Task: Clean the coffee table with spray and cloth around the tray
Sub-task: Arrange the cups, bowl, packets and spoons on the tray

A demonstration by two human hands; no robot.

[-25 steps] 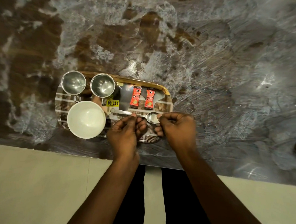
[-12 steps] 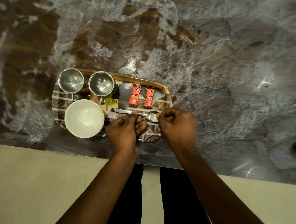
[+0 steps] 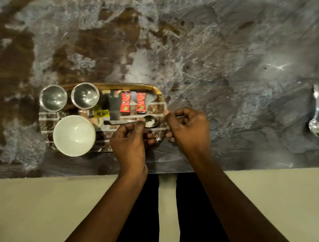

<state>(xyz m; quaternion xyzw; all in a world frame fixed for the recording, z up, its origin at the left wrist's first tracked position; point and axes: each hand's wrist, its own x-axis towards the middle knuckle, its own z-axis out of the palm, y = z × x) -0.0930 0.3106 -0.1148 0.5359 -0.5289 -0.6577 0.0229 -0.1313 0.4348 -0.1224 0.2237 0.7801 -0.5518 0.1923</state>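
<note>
Tidying tray (image 3: 157, 90) near front edge of surface (image 3: 230, 51).
Left hand (image 3: 131, 139) pinching spoon (image 3: 129, 122); right hand (image 3: 188, 129) curled, empty. Next: fetching spray, cloth, neither visible.

A yellow price sticker (image 3: 101, 113) is seen on the tray (image 3: 109, 86), beside the right-hand steel cup (image 3: 85, 95); it is printed "78.00" and appears mirrored or upside down. Print on the two red sachets (image 3: 133, 104) cannot be read.
</note>
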